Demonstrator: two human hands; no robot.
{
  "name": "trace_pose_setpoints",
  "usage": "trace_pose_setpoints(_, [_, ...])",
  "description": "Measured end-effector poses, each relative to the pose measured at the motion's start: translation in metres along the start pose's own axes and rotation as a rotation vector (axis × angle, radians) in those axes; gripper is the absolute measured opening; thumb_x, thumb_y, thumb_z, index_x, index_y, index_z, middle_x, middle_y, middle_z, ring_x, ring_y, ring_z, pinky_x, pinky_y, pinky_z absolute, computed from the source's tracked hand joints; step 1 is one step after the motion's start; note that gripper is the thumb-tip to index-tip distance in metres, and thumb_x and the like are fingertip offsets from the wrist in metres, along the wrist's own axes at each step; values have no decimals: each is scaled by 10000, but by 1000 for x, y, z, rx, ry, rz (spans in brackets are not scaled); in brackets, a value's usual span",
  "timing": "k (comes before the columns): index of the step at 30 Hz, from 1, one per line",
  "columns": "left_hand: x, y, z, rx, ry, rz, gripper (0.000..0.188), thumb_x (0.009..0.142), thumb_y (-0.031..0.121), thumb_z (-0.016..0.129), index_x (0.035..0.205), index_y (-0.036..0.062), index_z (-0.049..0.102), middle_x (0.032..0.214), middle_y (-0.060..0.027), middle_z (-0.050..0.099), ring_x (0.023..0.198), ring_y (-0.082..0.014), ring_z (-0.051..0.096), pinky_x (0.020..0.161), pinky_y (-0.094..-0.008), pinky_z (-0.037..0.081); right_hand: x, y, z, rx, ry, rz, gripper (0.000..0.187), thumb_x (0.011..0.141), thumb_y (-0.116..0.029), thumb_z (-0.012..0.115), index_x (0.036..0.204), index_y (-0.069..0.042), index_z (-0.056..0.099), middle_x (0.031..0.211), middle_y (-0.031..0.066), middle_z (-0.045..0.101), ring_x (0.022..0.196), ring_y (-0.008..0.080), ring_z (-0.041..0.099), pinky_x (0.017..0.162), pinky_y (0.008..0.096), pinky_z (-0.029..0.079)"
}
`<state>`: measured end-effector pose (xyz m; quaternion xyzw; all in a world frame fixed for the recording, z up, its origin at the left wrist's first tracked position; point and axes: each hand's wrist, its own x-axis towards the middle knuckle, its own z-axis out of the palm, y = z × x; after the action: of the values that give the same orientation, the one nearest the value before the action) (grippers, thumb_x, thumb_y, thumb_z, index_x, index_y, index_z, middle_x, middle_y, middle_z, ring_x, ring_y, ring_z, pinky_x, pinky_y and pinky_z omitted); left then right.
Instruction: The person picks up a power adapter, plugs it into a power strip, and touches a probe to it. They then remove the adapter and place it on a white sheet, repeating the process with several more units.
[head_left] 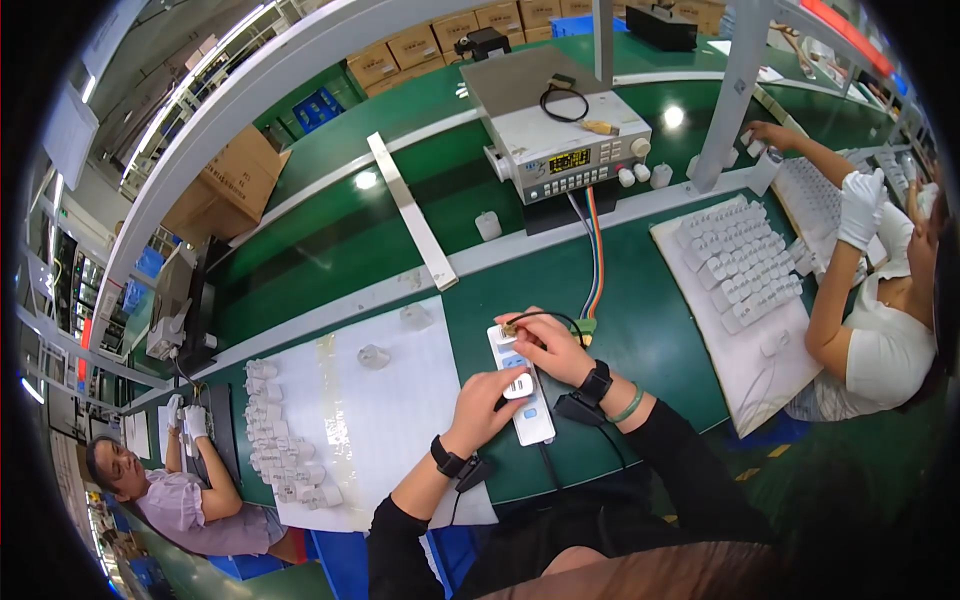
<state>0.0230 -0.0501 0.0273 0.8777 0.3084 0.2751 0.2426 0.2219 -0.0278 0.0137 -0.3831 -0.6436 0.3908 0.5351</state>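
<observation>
A white power strip [536, 428] with blue sockets lies on the green bench in front of me. Over its middle, my left hand [478, 408] pinches a white plug-in USB charger [517, 386], its twin ports facing up. Fingers bent, my right hand [555, 350] grips a brass-coloured USB plug [510, 329] on a black cable at the strip's far end. Whether the plug sits in anything there cannot be made out. A small green circuit board [584, 328] with a rainbow ribbon cable [597, 262] lies just beyond my right hand.
A bench meter [570, 165] with a lit display stands behind. Several white chargers [285, 450] sit on a white foam sheet [390, 430] at left, more chargers [740, 265] on the right sheet. Co-workers sit at left [190, 500] and right [880, 330]. A pale bar [412, 215] spans the back.
</observation>
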Motion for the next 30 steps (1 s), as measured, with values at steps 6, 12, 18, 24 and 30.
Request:
trace_pose_setpoints(6, [0,5,4,49,20,31,474,775,201,718,1213,89,575,1083,-83,647,937,-286,605,819,-379,448,-3,-4,4,-40,9,-44,293,879,-117,608,1147,1,596,879,48,591,757,147,544,689,282,466])
trace_pose_setpoints(12, [0,-20,-2,-159,-116,108,471,782,166,701,1220,71,557,1154,-107,614,1039,-250,584,869,-345,438,4,-16,3,-65,-6,-15,271,889,-132,597,1126,-2,611,868,64,622,770,178,563,694,308,471])
trace_pose_setpoints(18, [46,-34,-6,-347,263,-190,493,837,167,651,1291,39,508,1251,-92,564,1128,-182,542,952,-310,409,16,-11,0,-272,37,-79,210,878,-135,592,1024,3,653,870,98,639,798,212,586,696,316,475])
trace_pose_setpoints(24, [42,-67,13,-522,-8,-358,418,838,151,649,1238,57,570,1211,-108,588,1129,-238,551,971,-329,423,22,-54,1,-39,205,-134,177,859,-128,600,952,7,668,869,115,646,791,243,600,685,321,480])
trace_pose_setpoints(30, [42,-71,16,-559,-24,-270,427,867,96,619,1276,30,518,1256,-76,585,1158,-169,536,984,-295,423,-39,-56,8,-113,8,-3,148,846,-90,626,951,4,671,840,92,622,726,199,602,637,294,481])
